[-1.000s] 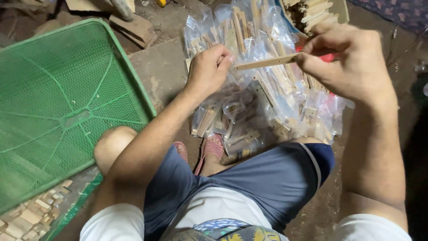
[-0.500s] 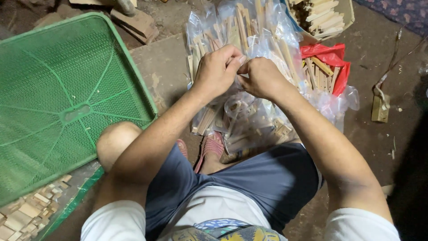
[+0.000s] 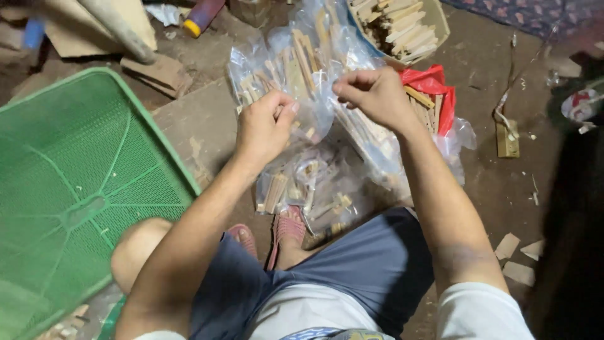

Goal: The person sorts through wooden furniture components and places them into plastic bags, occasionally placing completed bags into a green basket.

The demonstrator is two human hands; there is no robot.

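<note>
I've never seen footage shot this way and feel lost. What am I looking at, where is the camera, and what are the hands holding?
The camera sits on a person's head and looks down at their own arms and lap. Both bare hands, the left hand and the right hand, pinch a clear plastic bag holding wooden sticks. More such bags lie on the dirt floor in front. A green mesh tray lies to the left, a red bag and a box of wood sticks to the right.
</note>
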